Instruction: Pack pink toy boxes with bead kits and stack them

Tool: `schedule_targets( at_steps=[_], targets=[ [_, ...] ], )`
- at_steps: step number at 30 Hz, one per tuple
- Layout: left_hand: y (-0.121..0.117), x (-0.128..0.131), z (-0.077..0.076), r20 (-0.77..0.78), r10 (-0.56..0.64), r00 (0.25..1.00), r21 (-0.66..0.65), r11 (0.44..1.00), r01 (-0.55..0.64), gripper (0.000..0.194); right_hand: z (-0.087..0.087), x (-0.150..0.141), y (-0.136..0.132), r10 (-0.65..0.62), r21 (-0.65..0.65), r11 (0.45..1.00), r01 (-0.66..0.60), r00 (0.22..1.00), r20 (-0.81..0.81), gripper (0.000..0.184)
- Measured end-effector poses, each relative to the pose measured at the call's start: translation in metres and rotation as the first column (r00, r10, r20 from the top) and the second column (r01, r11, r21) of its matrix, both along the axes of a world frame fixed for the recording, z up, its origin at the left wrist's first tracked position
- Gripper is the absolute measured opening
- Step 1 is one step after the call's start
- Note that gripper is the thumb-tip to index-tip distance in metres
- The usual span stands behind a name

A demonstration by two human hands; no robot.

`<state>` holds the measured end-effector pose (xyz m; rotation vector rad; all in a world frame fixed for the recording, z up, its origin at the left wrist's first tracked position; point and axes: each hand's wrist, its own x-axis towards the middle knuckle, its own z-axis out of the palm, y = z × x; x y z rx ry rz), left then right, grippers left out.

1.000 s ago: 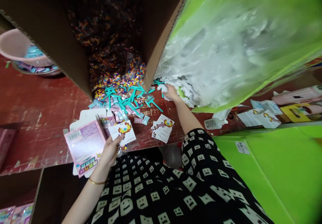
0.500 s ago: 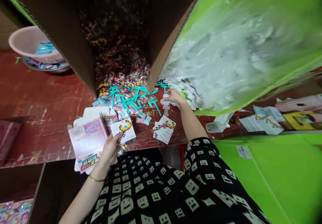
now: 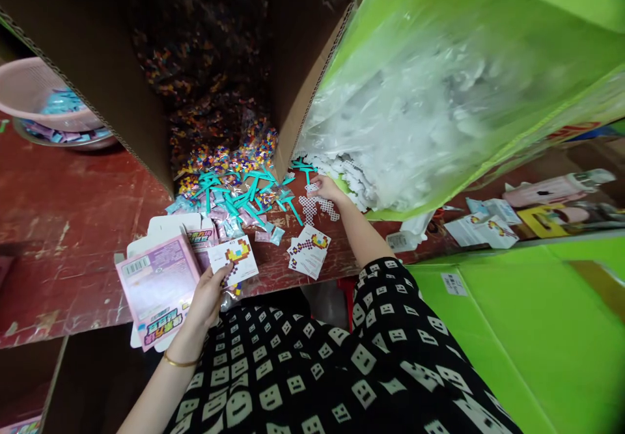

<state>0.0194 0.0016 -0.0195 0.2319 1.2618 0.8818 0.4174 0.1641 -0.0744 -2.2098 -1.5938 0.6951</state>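
My left hand (image 3: 208, 297) grips a pink flat carton (image 3: 156, 287) together with a white pattern card (image 3: 237, 259) showing a pixel heart, and a small clear bag under it. My right hand (image 3: 326, 189) reaches forward with fingers pinched on a white pegboard piece (image 3: 316, 206) at the mouth of a clear plastic bag of white pegboards (image 3: 415, 128). Teal tweezers (image 3: 244, 190) and bead sachets lie in a heap between the hands. A small stack of pattern cards (image 3: 307, 250) lies on the red table (image 3: 73, 226) below my right hand.
An open cardboard box (image 3: 146, 82) lying on its side spills bags of coloured beads. A pink basin (image 3: 34, 99) with packets stands far left. Green cartons (image 3: 512, 330) fill the right side, with pink boxes and cards (image 3: 488, 229) behind them.
My right hand pulled a white pegboard piece out of the plastic bag and toward me. The left hand kept holding the carton and card; the view shifted slightly.
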Motion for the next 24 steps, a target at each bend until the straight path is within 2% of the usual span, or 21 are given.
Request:
schedule_targets(
  at_steps=[2,4,6,7,8,10,12,13,15,17,19,21,22,24],
  targets=[
    [-0.001,0.000,0.002,0.001,0.004,1.000,0.002,1.000,-0.004,0.050,0.011,0.007,0.001,-0.055,0.048,0.997,0.057,0.998,-0.040,0.041],
    [-0.001,-0.001,0.002,0.006,0.007,1.000,0.019,1.000,-0.007,0.050,0.033,0.011,-0.001,-0.121,0.159,0.977,0.139,0.985,-0.121,0.040],
    [-0.001,-0.002,0.000,0.011,0.005,1.000,0.046,0.999,-0.005,0.051,0.061,0.000,-0.010,-0.113,0.288,0.932,0.221,0.930,-0.349,0.043],
    [-0.001,-0.002,-0.002,0.007,0.003,1.000,0.058,0.998,-0.004,0.052,0.075,-0.014,-0.018,-0.047,0.330,0.912,0.243,0.862,-0.505,0.044],
    [-0.001,-0.003,-0.004,0.003,-0.001,1.000,0.068,0.998,0.000,0.053,0.088,-0.036,-0.029,0.063,0.330,0.923,0.199,0.766,-0.639,0.044],
    [-0.001,-0.003,-0.008,0.019,-0.008,1.000,0.089,0.996,0.007,0.057,0.104,-0.095,-0.053,0.235,0.277,0.961,-0.028,0.610,-0.756,0.042],
    [-0.003,-0.002,-0.009,0.067,-0.044,0.997,0.143,0.989,0.034,0.066,0.104,-0.164,-0.075,0.364,0.291,0.931,-0.222,0.490,-0.792,0.037],
    [-0.005,-0.002,-0.009,0.076,-0.074,0.994,0.180,0.982,0.059,0.069,0.099,-0.194,-0.083,0.408,0.330,0.912,-0.244,0.454,-0.792,0.035],
    [-0.010,-0.003,-0.007,0.034,-0.124,0.992,0.243,0.964,0.112,0.069,0.083,-0.237,-0.089,0.459,0.394,0.888,-0.236,0.471,-0.753,0.030],
    [-0.014,-0.005,-0.004,-0.037,-0.123,0.992,0.264,0.956,0.129,0.062,0.065,-0.249,-0.086,0.459,0.416,0.884,-0.215,0.565,-0.685,0.031],
    [-0.018,-0.009,-0.001,-0.064,-0.073,0.995,0.258,0.962,0.087,0.059,0.046,-0.241,-0.074,0.386,0.387,0.905,-0.176,0.719,-0.578,0.031],
    [-0.019,-0.012,0.001,-0.056,-0.019,0.998,0.252,0.967,0.032,0.062,0.029,-0.227,-0.059,0.276,0.299,0.942,-0.155,0.863,-0.423,0.026],
    [-0.019,-0.014,0.002,-0.048,0.006,0.999,0.249,0.968,0.006,0.064,0.022,-0.222,-0.051,0.238,0.234,0.959,-0.162,0.908,-0.345,0.023],
    [-0.017,-0.017,0.003,-0.026,0.051,0.998,0.240,0.970,-0.043,0.064,0.008,-0.219,-0.037,0.214,0.108,0.975,-0.193,0.945,-0.248,0.024]
  ],
)
